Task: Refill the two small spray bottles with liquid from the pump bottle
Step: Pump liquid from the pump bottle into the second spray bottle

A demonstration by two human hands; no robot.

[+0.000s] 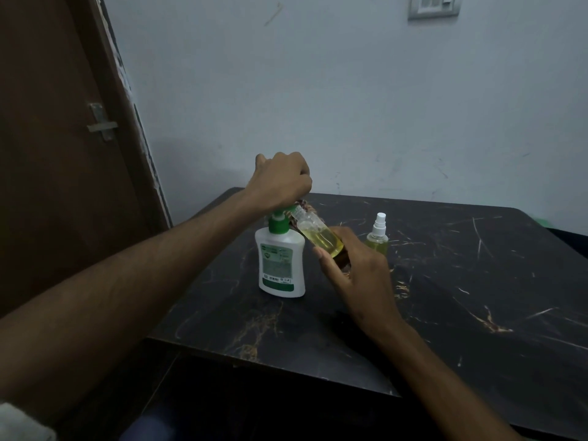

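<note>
A white pump bottle (281,265) with a green pump stands upright on the black marble table (445,297). My left hand (281,181) sits on top of the pump head with fingers curled over it. My right hand (353,268) holds a small clear spray bottle (319,235) without its cap, tilted, its open neck at the pump's spout. Yellowish liquid fills its lower part. A second small spray bottle (377,238) with a white sprayer cap stands upright to the right, holding yellowish liquid.
The table's near edge (270,364) runs across below my arms. A brown door with a metal latch (101,125) stands at the left. A pale wall with a switch plate (434,6) lies behind the table.
</note>
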